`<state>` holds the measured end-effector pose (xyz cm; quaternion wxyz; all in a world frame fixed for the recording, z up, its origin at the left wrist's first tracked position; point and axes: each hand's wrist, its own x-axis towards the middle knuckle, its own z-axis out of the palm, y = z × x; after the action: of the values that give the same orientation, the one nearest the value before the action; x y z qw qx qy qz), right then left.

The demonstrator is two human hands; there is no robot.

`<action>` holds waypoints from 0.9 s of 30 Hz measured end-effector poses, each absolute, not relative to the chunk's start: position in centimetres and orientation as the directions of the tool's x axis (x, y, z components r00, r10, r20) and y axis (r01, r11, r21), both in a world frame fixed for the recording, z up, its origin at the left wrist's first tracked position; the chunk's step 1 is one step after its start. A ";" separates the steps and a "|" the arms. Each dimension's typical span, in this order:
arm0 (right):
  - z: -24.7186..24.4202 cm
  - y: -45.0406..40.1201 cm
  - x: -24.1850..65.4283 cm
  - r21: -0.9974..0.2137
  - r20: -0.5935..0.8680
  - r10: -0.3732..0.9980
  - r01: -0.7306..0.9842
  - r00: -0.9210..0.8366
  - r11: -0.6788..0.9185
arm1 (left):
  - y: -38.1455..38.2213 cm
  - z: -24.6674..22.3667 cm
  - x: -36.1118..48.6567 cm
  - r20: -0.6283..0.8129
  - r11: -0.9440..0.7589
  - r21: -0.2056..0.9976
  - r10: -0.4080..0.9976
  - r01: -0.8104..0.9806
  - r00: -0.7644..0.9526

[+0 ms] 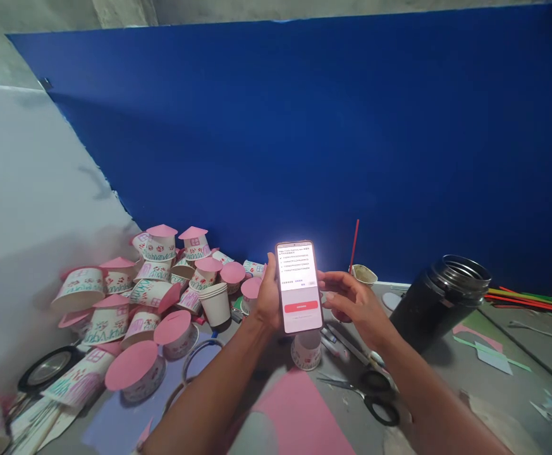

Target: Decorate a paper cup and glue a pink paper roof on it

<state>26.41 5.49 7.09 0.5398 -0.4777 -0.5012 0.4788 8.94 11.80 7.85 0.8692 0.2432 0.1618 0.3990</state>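
Note:
My left hand [270, 297] is wrapped round the left side of a smartphone [299, 297], which stands nearly upright with its lit screen facing me. The screen shows lines of small text and a red button. At the phone's right edge is my right hand [349, 300], its fingers bent and apart with nothing visible in them. Below the phone a decorated paper cup [306, 351] stands on the table. A sheet of pink paper [299, 411] lies in front of that cup, and scissors [375, 401] rest under my right forearm.
Many decorated paper cups with pink paper roofs [136, 366] are heaped on the left. Plain stacked cups [215, 306] stand beside them. A black thermos [439, 303] without a lid is on the right, near coloured strips [532, 300]. A blue panel [304, 139] rises behind the table.

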 end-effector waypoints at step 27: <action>9.5 4.1 27.0 -0.971 0.207 0.976 -0.108 0.073 0.214 | 9.9 6.9 9.9 0.050 0.606 0.631 0.591 -0.484 0.805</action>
<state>27.04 4.11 9.49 0.5931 -0.4296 -0.5051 0.4566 9.86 9.85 6.88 0.8925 0.3256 0.0821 0.3012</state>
